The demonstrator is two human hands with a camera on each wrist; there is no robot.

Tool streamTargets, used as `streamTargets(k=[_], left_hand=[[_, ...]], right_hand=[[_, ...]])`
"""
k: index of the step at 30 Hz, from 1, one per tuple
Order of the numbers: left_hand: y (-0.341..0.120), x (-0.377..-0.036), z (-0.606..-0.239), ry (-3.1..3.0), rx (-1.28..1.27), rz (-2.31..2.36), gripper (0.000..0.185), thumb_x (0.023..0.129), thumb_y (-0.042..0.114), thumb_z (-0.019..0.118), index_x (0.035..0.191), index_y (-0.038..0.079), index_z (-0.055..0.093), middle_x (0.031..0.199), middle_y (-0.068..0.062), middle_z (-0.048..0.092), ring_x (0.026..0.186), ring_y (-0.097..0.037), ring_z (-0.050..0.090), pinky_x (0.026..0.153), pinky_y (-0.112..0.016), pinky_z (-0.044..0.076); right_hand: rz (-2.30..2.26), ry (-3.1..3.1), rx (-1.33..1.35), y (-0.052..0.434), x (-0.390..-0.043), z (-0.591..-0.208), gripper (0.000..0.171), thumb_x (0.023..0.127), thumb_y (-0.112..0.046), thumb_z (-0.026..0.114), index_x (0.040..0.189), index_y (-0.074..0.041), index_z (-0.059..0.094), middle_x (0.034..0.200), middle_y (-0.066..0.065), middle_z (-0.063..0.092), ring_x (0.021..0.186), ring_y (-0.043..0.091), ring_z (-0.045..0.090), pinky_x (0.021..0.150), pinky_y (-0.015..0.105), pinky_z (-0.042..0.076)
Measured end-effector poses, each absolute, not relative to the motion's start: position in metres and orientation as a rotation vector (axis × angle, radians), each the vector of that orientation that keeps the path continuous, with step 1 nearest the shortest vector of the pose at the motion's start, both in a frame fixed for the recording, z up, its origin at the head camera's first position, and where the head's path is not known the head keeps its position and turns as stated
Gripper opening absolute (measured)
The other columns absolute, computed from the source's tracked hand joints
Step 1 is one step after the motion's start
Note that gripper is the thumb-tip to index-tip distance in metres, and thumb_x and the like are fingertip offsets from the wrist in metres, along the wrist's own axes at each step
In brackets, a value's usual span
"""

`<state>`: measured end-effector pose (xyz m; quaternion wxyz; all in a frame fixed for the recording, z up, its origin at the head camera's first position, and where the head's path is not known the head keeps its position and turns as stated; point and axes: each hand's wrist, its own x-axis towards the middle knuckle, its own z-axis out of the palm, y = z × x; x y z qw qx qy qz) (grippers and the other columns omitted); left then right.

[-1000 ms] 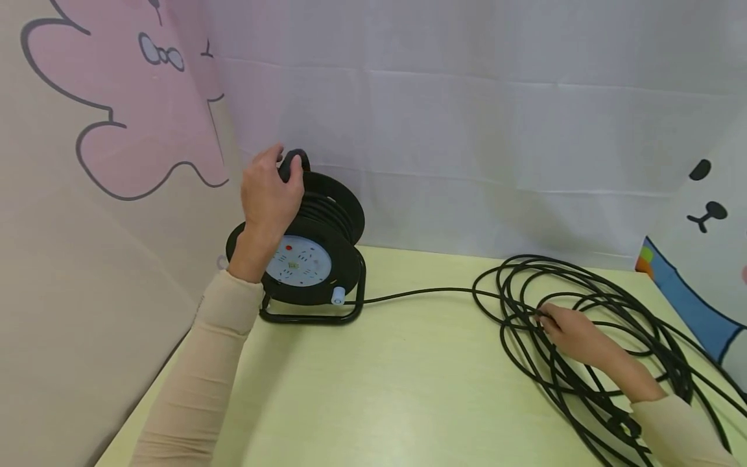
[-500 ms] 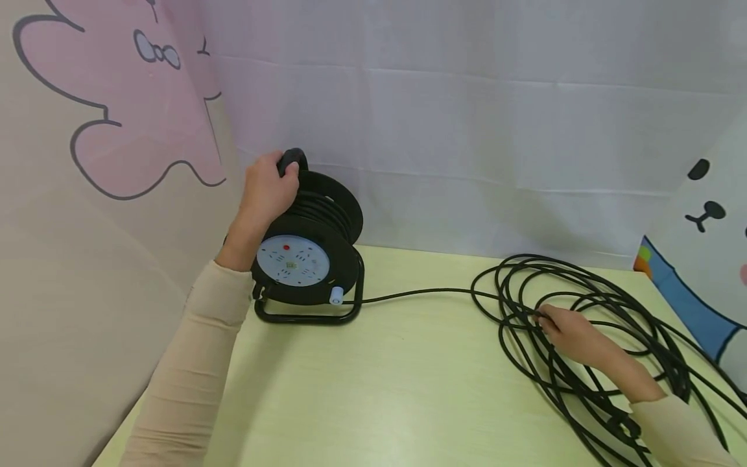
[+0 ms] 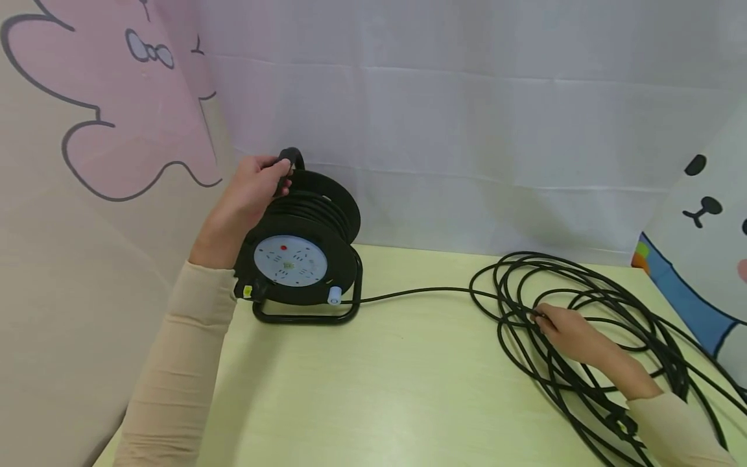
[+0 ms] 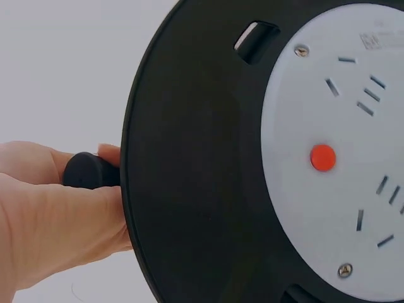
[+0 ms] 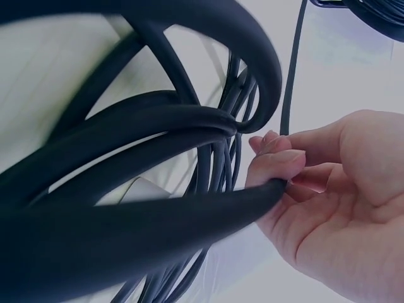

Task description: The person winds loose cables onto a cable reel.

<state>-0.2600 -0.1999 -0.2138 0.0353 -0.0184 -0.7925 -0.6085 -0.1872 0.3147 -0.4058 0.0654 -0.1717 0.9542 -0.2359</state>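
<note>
My left hand (image 3: 248,188) was clamped round the black knob (image 3: 284,165) at the top rim of the cable reel (image 3: 303,250), which stood upright in its frame at the far left of the yellow surface (image 3: 379,383). A single run of black cable (image 3: 414,294) led from the reel's foot rightward to a loose coil (image 3: 589,324) lying flat on the surface. My right hand (image 3: 574,337) rested on that coil, fingertips (image 5: 271,165) pinching one strand.

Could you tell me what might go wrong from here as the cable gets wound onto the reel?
The loose cable lies in overlapping loops under the right hand, so it may snag or knot when pulled. The left hand grips only the crank knob, leaving the cable reel unsteadied; a tug could slide or tip it.
</note>
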Motion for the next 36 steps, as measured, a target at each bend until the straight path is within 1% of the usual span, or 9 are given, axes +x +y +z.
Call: streamTargets(k=[4,11,18,27,32,36], left_hand=[[-0.199,-0.258,-0.212,-2.432,-0.049,-1.914,0.049,0.113,0.022,0.039,0.151,-0.008,0.037,0.133,-0.018,0.045,0.109,-0.022,0.046,0.082,-0.015,0.047],[-0.198,-0.254,-0.211,-2.437,-0.059,-1.911,0.049,0.112,0.021,0.04,0.151,-0.009,0.037,0.132,-0.018,0.045,0.107,-0.022,0.046,0.082,-0.017,0.047],[-0.198,-0.247,-0.211,-2.444,-0.054,-1.913,0.049,0.112,0.021,0.04,0.152,-0.008,0.037,0.136,-0.019,0.044,0.108,-0.022,0.046,0.083,-0.019,0.048],[-0.194,-0.236,-0.212,-2.458,-0.086,-1.868,0.048,0.113,0.02,0.038,0.149,-0.011,0.037,0.13,-0.02,0.044,0.106,-0.023,0.045,0.081,-0.018,0.048],[-0.191,-0.228,-0.213,-2.469,-0.082,-1.858,0.05,0.113,0.021,0.037,0.152,-0.009,0.033,0.136,-0.021,0.043,0.108,-0.023,0.045,0.083,-0.017,0.048],[-0.187,-0.223,-0.212,-2.478,-0.107,-1.854,0.05,0.113,0.02,0.036,0.153,-0.01,0.031,0.138,-0.023,0.042,0.109,-0.023,0.045,0.082,-0.016,0.048]], right_hand=[[-0.716,2.873,-0.501,0.315,-0.187,-0.406,0.011,0.105,0.003,0.048,0.104,0.008,0.058,0.084,0.007,0.06,0.067,0.016,0.045,0.053,0.028,0.037],[-0.708,2.876,-0.494,0.314,-0.186,-0.408,0.011,0.105,0.003,0.048,0.104,0.009,0.057,0.085,0.008,0.06,0.067,0.016,0.046,0.053,0.028,0.038],[-0.726,2.871,-0.498,0.314,-0.185,-0.405,0.012,0.106,0.003,0.047,0.105,0.009,0.057,0.084,0.008,0.06,0.065,0.016,0.045,0.051,0.028,0.037],[-0.734,2.887,-0.513,0.312,-0.185,-0.402,0.013,0.106,0.003,0.046,0.105,0.01,0.057,0.087,0.01,0.062,0.066,0.015,0.045,0.052,0.028,0.038],[-0.746,2.895,-0.511,0.312,-0.185,-0.402,0.014,0.106,0.003,0.045,0.106,0.01,0.057,0.082,0.007,0.058,0.063,0.014,0.043,0.05,0.027,0.037],[-0.751,2.89,-0.497,0.313,-0.186,-0.403,0.015,0.107,0.003,0.045,0.107,0.011,0.057,0.081,0.006,0.057,0.063,0.015,0.044,0.05,0.028,0.037]])
